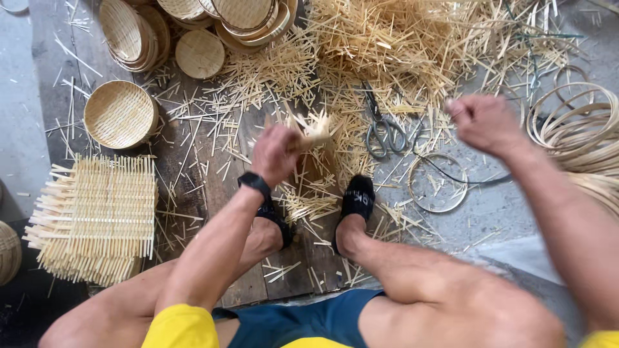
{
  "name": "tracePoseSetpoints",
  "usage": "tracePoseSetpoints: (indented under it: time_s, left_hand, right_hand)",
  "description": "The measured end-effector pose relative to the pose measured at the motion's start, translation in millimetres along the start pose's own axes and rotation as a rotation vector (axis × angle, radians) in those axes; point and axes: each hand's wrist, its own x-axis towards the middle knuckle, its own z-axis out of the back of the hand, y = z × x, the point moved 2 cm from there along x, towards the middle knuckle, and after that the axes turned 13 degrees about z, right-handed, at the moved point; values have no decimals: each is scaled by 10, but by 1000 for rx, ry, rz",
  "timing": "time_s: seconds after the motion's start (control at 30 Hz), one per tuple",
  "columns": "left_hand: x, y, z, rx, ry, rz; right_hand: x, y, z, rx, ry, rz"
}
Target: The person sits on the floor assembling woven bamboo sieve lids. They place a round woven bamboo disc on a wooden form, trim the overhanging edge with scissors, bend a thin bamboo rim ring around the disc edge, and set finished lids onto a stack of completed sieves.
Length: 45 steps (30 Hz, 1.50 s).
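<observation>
My left hand (276, 153) is closed around a piece of woven bamboo (314, 129) whose cut strip ends stick out past my fingers. It hovers over the wooden boards between my feet. My right hand (485, 122) is raised to the right, fingers curled into a fist, blurred; whether it pinches a thin strip I cannot tell. A pair of metal scissors (384, 126) lies on the ground between both hands. A thin bamboo ring (438, 183) lies below my right hand.
A stack of square woven mats (97, 216) sits at the left, a round woven basket (120, 114) above it, more stacked baskets (138, 32) at the top. Loose bamboo offcuts (400, 45) cover the floor. Coiled bamboo hoops (580, 129) lie at the right.
</observation>
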Motion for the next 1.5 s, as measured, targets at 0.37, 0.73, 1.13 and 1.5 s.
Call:
tracePoseSetpoints:
  time_s: [0.37,0.73,1.13,1.5]
  left_hand:
    - [-1349,-360,-303,374,474,-187]
    - [-514,-279,-297,246,226,201]
    - [-310,-327,-421,208,246,165]
    - [-333,-246,-495,305,243,309]
  right_hand:
    - [645,-176,-2479,233,-185,59]
    - [902,-372,-2643,513,195,-199]
    - [-157,-133,-2527,361,10,-125]
    - [426,476,-2243,-55,-158,360]
